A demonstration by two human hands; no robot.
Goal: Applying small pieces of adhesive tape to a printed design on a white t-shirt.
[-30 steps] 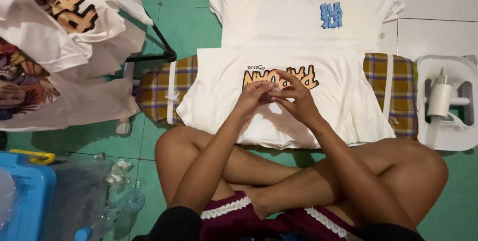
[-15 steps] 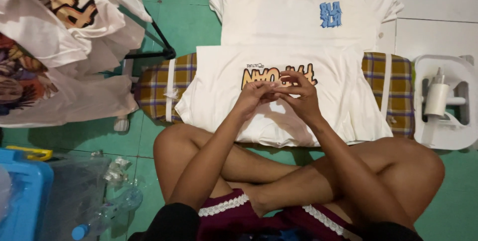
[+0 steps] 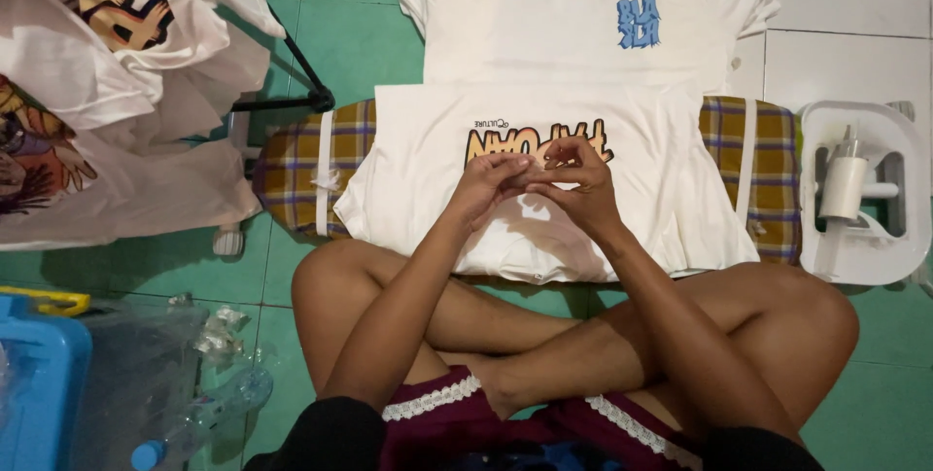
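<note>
Head view: the left hand (image 3: 491,184) and right hand (image 3: 573,174) are held fingertip to fingertip, fingers curled, anything pinched too small to tell, just above the white T-shirt (image 3: 544,179) spread left-to-right across the plaid ironing board (image 3: 292,165).

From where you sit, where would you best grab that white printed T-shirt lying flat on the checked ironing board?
Probably the near hem of the white printed T-shirt, coming from your own side. It lies flat on the checked ironing board, and that edge hangs slightly over the board just beyond your knees, so fingers could slip under it. Your left hand and right hand hover above it.
</note>
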